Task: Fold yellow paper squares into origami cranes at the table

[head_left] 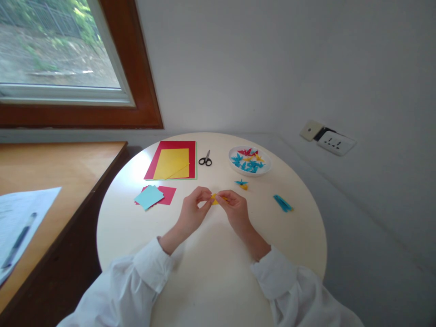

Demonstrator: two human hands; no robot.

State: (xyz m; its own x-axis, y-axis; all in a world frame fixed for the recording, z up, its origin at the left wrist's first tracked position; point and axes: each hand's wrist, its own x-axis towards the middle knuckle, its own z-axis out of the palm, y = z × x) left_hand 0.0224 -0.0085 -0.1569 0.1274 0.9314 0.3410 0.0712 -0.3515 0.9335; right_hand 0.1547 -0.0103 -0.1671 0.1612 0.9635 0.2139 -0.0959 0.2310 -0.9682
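Note:
Between the fingertips of both hands is a small yellow folded paper piece [214,200], mostly covered by the fingers. My left hand [198,205] pinches its left side, and my right hand [235,206] pinches its right side. Just beyond my right hand lie a blue paper crane [241,182] and a small yellow folded piece [244,186]. Farther back, a white round dish [250,173] holds several red, blue and yellow paper cranes. Blue folded paper strips [283,203] lie to the right.
Scissors [205,160] lie near the back, beside stacked red and yellow paper sheets [172,162]. Light blue paper squares [149,196] overlap pink paper [168,195] at left. A wooden desk [85,159] with a printed sheet and a pen [20,238] stands left of the round table [211,272].

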